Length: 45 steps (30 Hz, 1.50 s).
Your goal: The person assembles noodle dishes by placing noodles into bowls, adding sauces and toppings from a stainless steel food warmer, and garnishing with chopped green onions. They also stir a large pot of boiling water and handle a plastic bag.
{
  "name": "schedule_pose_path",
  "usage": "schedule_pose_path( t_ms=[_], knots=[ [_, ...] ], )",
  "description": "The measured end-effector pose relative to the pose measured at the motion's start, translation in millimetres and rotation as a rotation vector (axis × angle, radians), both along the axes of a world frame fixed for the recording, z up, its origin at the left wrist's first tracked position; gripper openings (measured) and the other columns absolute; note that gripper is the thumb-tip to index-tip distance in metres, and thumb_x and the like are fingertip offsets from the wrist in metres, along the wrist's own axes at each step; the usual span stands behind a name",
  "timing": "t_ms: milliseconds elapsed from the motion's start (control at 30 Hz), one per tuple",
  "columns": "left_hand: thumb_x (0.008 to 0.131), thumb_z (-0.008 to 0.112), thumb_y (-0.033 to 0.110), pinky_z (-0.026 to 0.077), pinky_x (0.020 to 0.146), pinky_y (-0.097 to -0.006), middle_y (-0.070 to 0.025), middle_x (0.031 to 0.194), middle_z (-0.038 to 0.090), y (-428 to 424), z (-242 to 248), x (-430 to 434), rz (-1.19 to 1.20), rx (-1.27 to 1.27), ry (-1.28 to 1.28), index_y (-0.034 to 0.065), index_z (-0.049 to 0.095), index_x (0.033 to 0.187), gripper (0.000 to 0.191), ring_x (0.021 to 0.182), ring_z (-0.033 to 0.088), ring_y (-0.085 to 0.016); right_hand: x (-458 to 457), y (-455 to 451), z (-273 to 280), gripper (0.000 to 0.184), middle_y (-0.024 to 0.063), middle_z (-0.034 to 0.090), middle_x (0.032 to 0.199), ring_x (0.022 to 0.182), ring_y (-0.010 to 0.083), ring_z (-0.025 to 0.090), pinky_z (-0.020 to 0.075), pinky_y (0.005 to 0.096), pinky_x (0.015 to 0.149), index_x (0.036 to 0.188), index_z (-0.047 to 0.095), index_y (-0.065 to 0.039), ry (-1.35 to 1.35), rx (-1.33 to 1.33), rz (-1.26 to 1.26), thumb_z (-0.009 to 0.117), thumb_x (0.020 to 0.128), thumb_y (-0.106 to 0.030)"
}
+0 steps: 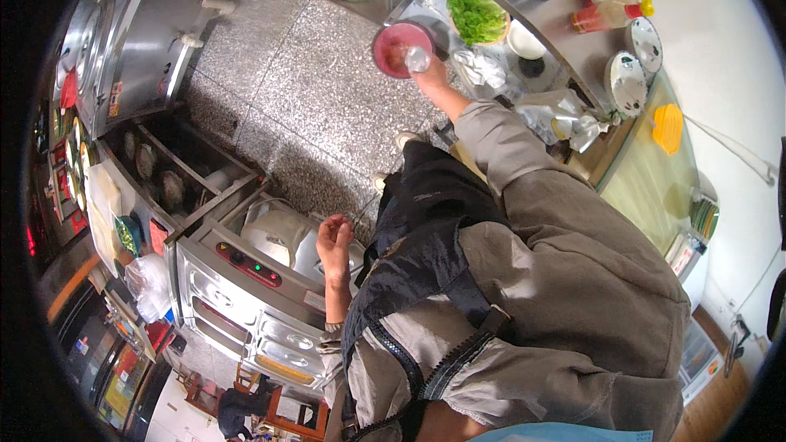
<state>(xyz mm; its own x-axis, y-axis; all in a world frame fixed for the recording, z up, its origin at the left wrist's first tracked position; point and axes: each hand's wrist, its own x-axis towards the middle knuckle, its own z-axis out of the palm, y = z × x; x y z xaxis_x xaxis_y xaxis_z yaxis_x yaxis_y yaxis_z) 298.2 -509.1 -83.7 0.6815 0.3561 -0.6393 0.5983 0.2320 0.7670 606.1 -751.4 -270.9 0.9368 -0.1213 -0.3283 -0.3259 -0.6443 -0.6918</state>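
My right hand [435, 78] reaches out over a pink bowl [381, 52] and grips a small clear cup [418, 59]. The cup sits above the bowl's near right rim. Inside the bowl are reddish-brown contents, too blurred to name. My left hand [335, 244] hangs at my left side, fingers loosely curled and nothing visible in it. It is beside the steel steam-table counter, close to a whitish container [273, 236] in the counter's well. Green lettuce [478, 12] fills a basket right of the pink bowl.
A white bowl [526, 40] and crumpled plastic bags [482, 70] lie near the lettuce. Sauce bottles [605, 16] and patterned bowls [626, 84] stand on the upper shelf at right. Steel counter wells [178, 166], a chopped-greens bowl [127, 234] and a steel cabinet [138, 55] are at left.
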Motion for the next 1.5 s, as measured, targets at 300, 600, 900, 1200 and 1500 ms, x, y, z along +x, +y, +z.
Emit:
schedule_pose_path(
  t_ms=[300,600,900,1200,1500],
  knots=[
    [0.085,0.059,0.004,0.045,0.085,-0.0283,-0.0085,0.103,0.06,25.4,-20.9,-0.2,-0.033,0.16,-0.036,0.0024,0.054,0.115,0.031,0.095,0.057,-0.016,-59.9,-62.8,-15.6,0.032,0.009,0.062,0.095,0.079,0.0168,0.059,0.0496,0.0308,0.071,0.11,0.056,-0.003,0.379,0.386,0.436,0.063,0.083,-0.018],
    [0.09,0.058,0.017,0.044,0.088,-0.0296,-0.0052,0.11,0.058,40.2,12.4,-61.9,0.025,-0.001,0.025,0.0017,0.049,0.124,0.038,0.1,0.054,-0.015,-40.8,-97.1,6.8,0.008,-0.0012,0.045,0.058,0.048,0.0088,0.044,0.0327,0.0254,0.041,0.078,0.051,-0.007,0.636,0.42,0.352,0.053,0.086,-0.008],
    [0.091,0.055,0.042,0.035,0.101,-0.0331,-0.0103,0.12,0.056,79.8,22.0,26.1,-0.161,0.048,-0.173,0.0008,0.052,0.126,0.054,0.115,0.048,-0.02,-45.0,120.6,155.8,0.052,0.012,0.055,0.12,0.11,0.0224,0.054,0.0435,0.0346,0.095,0.125,0.046,0.0,0.441,0.702,1.283,0.067,0.084,-0.022],
    [0.069,0.067,0.021,0.044,0.08,-0.0421,-0.008,0.092,0.064,200.7,21.3,112.4,-0.869,0.775,-0.045,0.0119,0.061,0.102,0.034,0.093,0.06,-0.028,-52.2,284.2,221.5,0.012,0.0118,0.061,0.084,0.077,0.0337,0.061,0.0488,0.0426,0.07,0.089,0.059,-0.006,-0.115,-0.081,1.364,0.061,0.081,-0.015],
    [0.071,0.07,0.022,0.043,0.069,-0.0386,-0.0089,0.074,0.063,324.3,21.9,102.0,-0.514,0.849,-0.129,0.0099,0.062,0.081,0.018,0.074,0.062,-0.029,-55.9,398.2,248.5,0.014,0.0118,0.063,0.088,0.08,0.0245,0.064,0.0505,0.0319,0.073,0.097,0.061,-0.003,-0.01,0.218,1.402,0.059,0.084,-0.009]
  ],
)
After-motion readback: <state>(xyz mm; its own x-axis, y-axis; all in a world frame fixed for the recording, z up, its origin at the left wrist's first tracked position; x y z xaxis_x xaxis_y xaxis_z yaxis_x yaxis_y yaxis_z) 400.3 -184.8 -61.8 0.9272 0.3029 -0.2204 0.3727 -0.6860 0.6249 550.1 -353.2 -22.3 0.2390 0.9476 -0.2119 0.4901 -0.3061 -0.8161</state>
